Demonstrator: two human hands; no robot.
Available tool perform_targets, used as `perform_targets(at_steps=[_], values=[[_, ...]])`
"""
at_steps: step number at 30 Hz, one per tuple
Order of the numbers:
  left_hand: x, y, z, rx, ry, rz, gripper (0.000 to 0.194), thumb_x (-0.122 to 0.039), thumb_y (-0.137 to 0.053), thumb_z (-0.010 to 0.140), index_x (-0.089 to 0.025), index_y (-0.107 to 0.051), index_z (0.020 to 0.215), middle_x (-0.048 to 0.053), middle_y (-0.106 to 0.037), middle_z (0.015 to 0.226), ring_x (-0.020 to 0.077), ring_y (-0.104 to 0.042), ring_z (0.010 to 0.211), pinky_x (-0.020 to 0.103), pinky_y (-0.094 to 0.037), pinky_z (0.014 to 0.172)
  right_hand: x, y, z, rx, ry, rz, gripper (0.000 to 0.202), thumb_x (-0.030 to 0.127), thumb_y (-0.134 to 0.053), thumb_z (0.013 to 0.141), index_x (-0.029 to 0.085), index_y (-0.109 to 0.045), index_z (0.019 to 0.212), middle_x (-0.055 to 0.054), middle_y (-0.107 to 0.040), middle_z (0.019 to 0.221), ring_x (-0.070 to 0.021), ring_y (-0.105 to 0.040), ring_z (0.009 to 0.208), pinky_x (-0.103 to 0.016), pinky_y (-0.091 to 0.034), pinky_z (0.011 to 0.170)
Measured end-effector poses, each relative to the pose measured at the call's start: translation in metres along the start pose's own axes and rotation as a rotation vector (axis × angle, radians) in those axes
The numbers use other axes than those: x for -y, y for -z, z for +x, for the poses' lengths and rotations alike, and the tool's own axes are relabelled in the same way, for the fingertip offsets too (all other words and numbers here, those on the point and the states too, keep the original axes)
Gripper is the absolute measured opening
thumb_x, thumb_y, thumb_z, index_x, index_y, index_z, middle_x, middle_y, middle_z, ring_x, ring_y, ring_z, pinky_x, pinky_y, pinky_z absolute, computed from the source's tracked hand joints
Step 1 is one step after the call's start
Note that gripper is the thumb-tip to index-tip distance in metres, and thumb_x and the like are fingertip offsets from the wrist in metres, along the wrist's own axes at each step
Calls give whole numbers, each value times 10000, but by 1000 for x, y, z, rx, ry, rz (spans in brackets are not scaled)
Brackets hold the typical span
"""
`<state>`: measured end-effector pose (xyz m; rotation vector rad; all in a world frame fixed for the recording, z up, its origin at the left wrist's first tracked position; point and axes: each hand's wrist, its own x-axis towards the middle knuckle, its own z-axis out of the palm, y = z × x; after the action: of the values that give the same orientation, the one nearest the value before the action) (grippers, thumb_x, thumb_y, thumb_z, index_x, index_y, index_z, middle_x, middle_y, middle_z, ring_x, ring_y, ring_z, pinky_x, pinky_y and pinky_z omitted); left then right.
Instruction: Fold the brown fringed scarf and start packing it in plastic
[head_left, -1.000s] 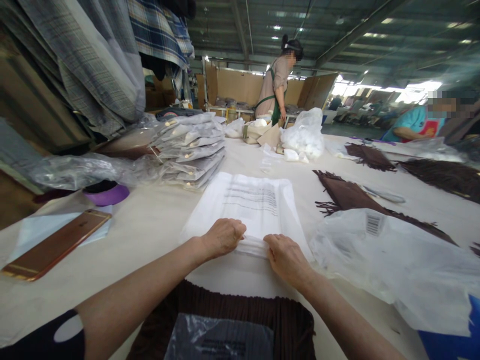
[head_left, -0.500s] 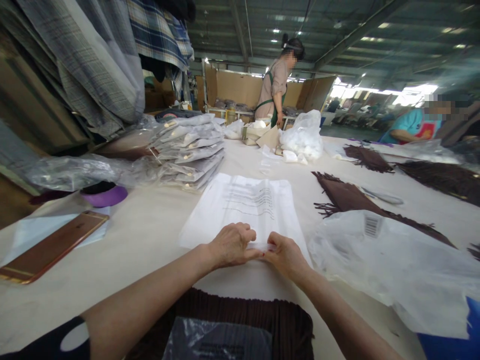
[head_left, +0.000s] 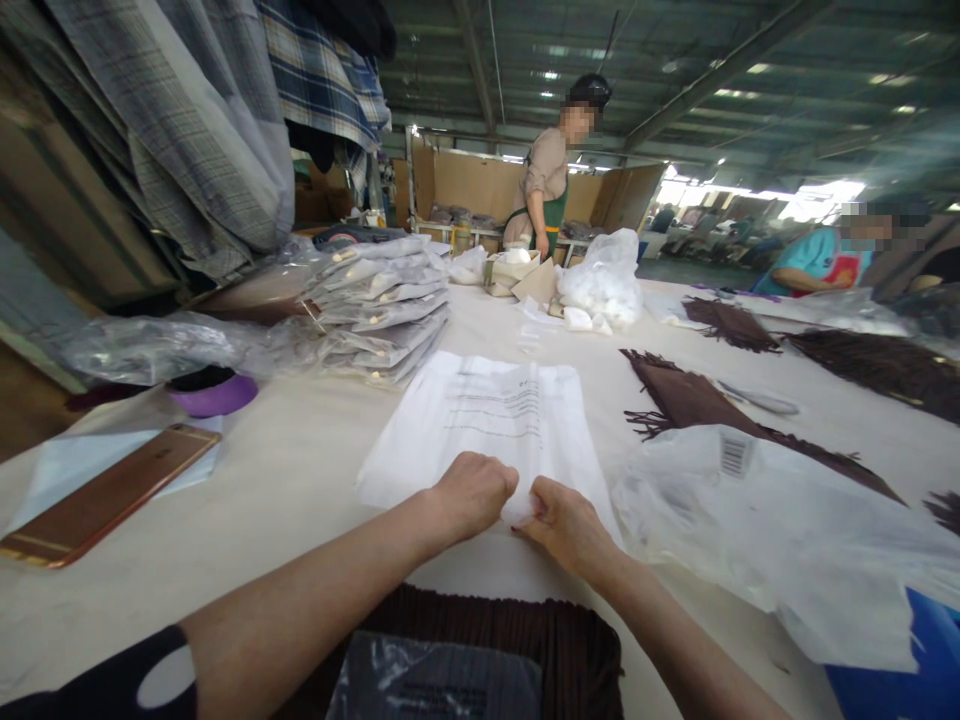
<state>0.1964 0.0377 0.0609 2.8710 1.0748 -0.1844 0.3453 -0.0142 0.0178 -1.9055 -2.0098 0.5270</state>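
Observation:
A printed white plastic bag [head_left: 487,410] lies flat on the table, its near edge toward me. My left hand [head_left: 476,492] is closed on that edge, the knuckles turned up and the fingertips hidden. Beside it, a small gap away, my right hand [head_left: 559,515] pinches the same edge between thumb and fingers. Nearest my body lies dark brown fringed fabric [head_left: 577,640] with a small clear packet [head_left: 442,680] on it.
Bagged items [head_left: 382,300] are stacked at the back left, a phone [head_left: 112,490] and purple tape roll [head_left: 217,392] at the left. A clear bag [head_left: 780,520] and brown fringed pieces [head_left: 697,395] lie right. A person [head_left: 544,190] stands behind the table.
My hands have drawn slightly apart at the bag's near edge, and my left fingers have curled in more. The standing person's arm and body have shifted slightly.

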Motion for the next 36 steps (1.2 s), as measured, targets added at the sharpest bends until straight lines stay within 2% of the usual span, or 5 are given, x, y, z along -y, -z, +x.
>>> perform_targets(at_steps=[9, 14, 23, 30, 36], values=[[56, -15, -55, -37, 188, 143, 291, 26, -358, 761, -127, -597, 826, 127, -648, 818, 257, -624, 801, 340, -442, 668, -2, 13, -16, 115, 29, 39, 321, 295, -722, 614, 205, -420, 673, 59, -462, 646, -107, -432, 610, -214, -273, 542], [66, -12, -74, -110, 276, 175, 251, -31, -365, 816, -138, -589, 848, 111, -630, 828, 245, -603, 840, 331, -438, 711, 0, 14, -24, 117, 120, -8, 284, 446, -472, 847, 198, -465, 707, 28, -506, 668, -124, -471, 636, -227, -329, 560], [80, -12, -100, -215, 344, 81, 284, 16, -356, 778, -159, -579, 802, 109, -615, 877, 240, -564, 881, 343, -408, 771, -16, 7, -42, -30, 207, -223, 332, -34, -412, 675, 155, -555, 906, -87, -582, 911, -207, -511, 879, -318, -357, 803], [96, -42, -140, -365, 616, -304, 170, -110, -408, 799, -183, -531, 707, 62, -592, 752, 239, -568, 796, 364, -412, 743, -41, 6, -75, -180, 118, -58, 296, 47, -398, 735, 182, -616, 883, -120, -616, 963, -255, -534, 917, -397, -372, 853], [85, -54, -138, -528, 902, -985, 75, -233, -558, 707, -173, -547, 751, -22, -582, 602, 116, -514, 452, 203, -337, 407, -47, -4, -78, -415, -220, 354, 193, 317, -491, 724, 212, -596, 847, -23, -598, 701, -195, -560, 626, -344, -450, 628]])
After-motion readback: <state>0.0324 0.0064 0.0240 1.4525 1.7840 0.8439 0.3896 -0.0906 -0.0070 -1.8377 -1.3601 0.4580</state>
